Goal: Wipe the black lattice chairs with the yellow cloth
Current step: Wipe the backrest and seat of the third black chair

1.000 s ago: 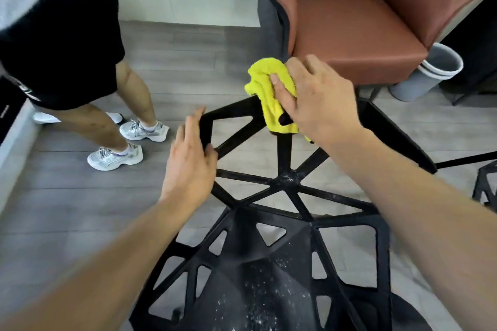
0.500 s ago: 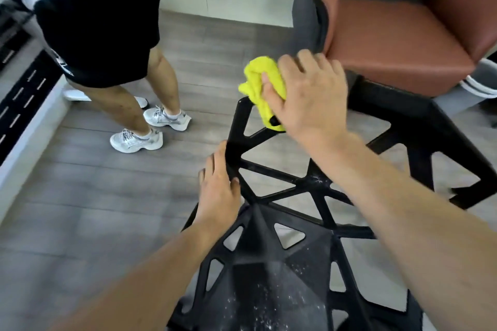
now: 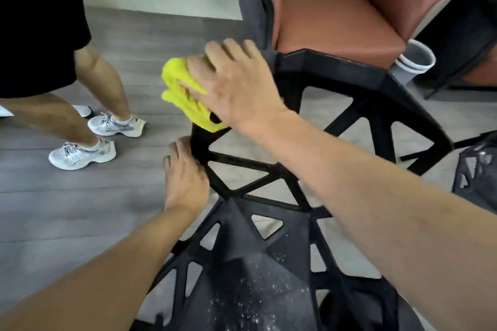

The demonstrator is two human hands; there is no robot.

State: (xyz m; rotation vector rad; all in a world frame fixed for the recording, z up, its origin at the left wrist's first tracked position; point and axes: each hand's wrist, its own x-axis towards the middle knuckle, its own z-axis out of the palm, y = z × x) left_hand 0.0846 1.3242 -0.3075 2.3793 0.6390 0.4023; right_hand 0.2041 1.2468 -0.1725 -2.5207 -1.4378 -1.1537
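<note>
Nearest me, at the bottom of the frame, is the seat of the black plastic lattice chair (image 3: 271, 226), its dark surface speckled with pale dust and cut through with triangular openings. My left hand (image 3: 185, 177), left of centre, rests against the left edge of the chair's backrest frame, fingers lying close together along the bar; I cannot tell whether the thumb wraps behind it. Just above it, my right hand (image 3: 236, 88) comes in from the lower right and presses the crumpled yellow microfibre cloth (image 3: 185, 94) onto the top left corner of the backrest, fingers spread and fairly straight over the cloth, which bulges out to the left of my fingertips. At the right edge of the frame shows part of another black lattice piece (image 3: 477, 169). Farther back, on the grey wood-plank floor (image 3: 53, 209) at the left, stands a person in black shorts and white trainers (image 3: 83, 152). Beyond the chair, at the upper right, sits a brown leather armchair (image 3: 338, 19), with stacked grey buckets (image 3: 411, 62) beside its right corner.
</note>
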